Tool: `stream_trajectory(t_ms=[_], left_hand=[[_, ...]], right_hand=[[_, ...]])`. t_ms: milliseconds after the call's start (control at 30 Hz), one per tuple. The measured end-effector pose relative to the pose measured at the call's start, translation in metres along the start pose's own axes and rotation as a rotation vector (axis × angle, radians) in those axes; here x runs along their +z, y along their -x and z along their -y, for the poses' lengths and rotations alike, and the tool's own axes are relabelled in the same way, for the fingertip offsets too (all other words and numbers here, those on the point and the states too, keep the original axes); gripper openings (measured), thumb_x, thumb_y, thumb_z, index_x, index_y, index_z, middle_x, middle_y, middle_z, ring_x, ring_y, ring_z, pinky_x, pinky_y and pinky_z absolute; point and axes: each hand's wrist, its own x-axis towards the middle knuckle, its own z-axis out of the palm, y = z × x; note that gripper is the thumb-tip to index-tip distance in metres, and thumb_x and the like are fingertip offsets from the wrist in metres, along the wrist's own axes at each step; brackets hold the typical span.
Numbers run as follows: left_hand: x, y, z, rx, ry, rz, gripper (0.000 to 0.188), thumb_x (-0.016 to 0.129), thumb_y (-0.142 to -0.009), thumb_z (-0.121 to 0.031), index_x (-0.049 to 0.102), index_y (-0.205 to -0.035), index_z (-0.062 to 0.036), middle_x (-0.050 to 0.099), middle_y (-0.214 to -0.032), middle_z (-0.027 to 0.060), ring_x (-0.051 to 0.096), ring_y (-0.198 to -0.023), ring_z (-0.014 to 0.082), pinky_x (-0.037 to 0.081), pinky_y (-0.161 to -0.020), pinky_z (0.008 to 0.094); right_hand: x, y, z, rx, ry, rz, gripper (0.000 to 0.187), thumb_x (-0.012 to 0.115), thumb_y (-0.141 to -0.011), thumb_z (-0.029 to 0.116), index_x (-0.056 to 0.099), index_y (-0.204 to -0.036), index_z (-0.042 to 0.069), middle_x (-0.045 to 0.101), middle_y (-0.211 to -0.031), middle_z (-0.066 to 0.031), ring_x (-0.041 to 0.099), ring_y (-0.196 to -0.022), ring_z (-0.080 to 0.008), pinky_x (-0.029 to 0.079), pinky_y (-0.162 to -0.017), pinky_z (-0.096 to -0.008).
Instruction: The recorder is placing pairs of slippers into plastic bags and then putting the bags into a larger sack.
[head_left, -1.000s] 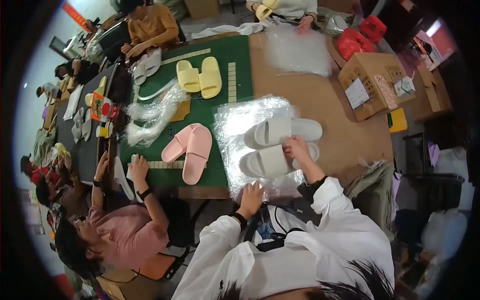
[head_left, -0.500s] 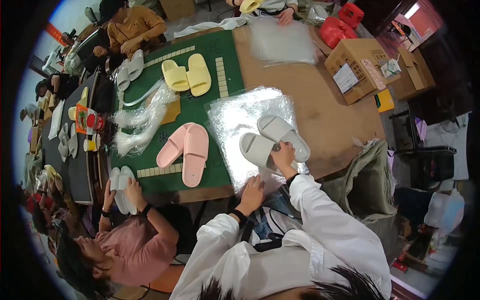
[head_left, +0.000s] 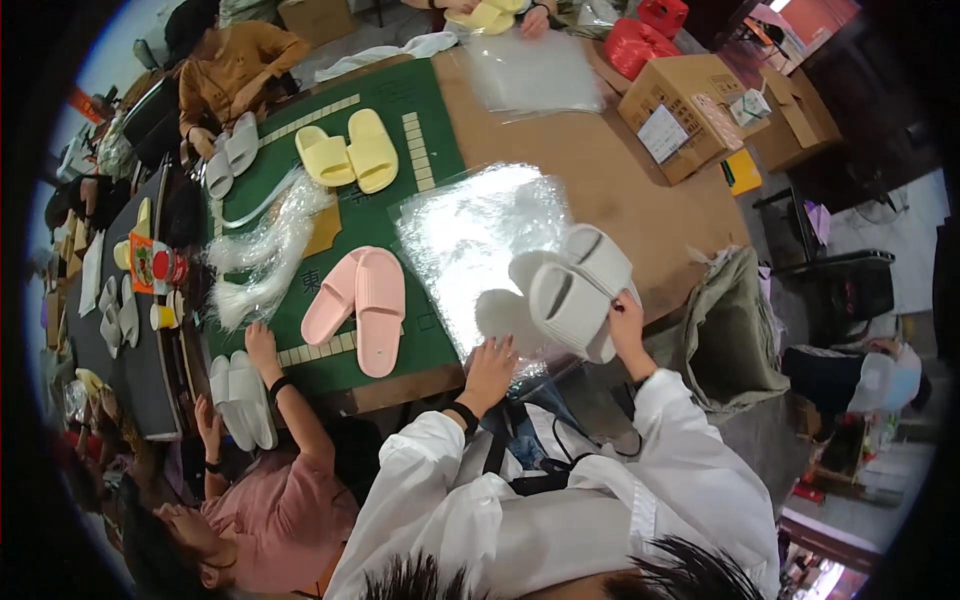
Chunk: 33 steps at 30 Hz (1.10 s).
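Right hand [head_left: 628, 325] pinched grey slippers [head_left: 577, 308], fingertips partly hidden; left hand [head_left: 489, 370], loosely spread, sat by glare-washed plastic sheets [head_left: 455, 235], contact unclear.

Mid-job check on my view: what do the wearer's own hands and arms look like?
The left hand and right hand are ungloved. The left sleeve and right sleeve are white, loose and wrinkled. A black wristband circles the left wrist; a dark band barely shows at the right cuff.
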Motion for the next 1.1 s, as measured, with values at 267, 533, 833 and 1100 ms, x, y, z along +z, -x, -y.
stream_trajectory(t_ms=[267,533,833,1100], left_hand=[[-0.013,-0.031,0.000,-0.078,0.005,0.016,0.053,0.053,-0.078,-0.025,0.043,-0.127,-0.0078,0.041,-0.125,0.0088,0.044,-0.097,0.0273,0.033,-0.082,0.0409],[-0.009,-0.052,0.001,-0.119,-0.040,0.130,0.049,0.061,-0.074,-0.026,0.049,-0.121,-0.0193,0.047,-0.109,0.0105,0.044,-0.098,0.0260,0.033,-0.078,0.0390],[-0.018,-0.060,-0.005,-0.109,-0.042,-0.029,0.041,0.059,-0.074,-0.024,0.054,-0.110,-0.0048,0.046,-0.120,0.0163,0.045,-0.106,0.0314,0.037,-0.088,0.0398],[-0.048,-0.073,0.026,-0.277,0.130,-0.210,0.010,0.047,-0.082,-0.012,0.056,-0.084,-0.0078,0.060,-0.077,0.0077,0.059,-0.070,0.0241,0.047,-0.061,0.0360]], right_hand=[[-0.072,0.090,-0.009,0.226,0.016,0.136,0.010,0.057,-0.071,-0.002,0.058,-0.081,-0.002,0.047,-0.067,-0.0062,0.047,-0.060,-0.0133,0.038,-0.056,-0.0243],[-0.073,0.094,-0.015,0.209,0.036,0.309,0.008,0.058,-0.071,0.000,0.057,-0.079,-0.002,0.047,-0.067,-0.0049,0.046,-0.059,-0.0108,0.038,-0.055,-0.0231],[-0.085,0.070,-0.027,0.196,0.056,0.304,0.014,0.059,-0.068,-0.001,0.058,-0.082,-0.001,0.049,-0.071,-0.0071,0.049,-0.062,-0.0168,0.039,-0.058,-0.0262],[-0.103,0.049,-0.022,0.143,0.059,0.312,0.014,0.058,-0.070,-0.001,0.059,-0.084,-0.001,0.049,-0.071,-0.0067,0.048,-0.061,-0.0155,0.039,-0.056,-0.0249]])
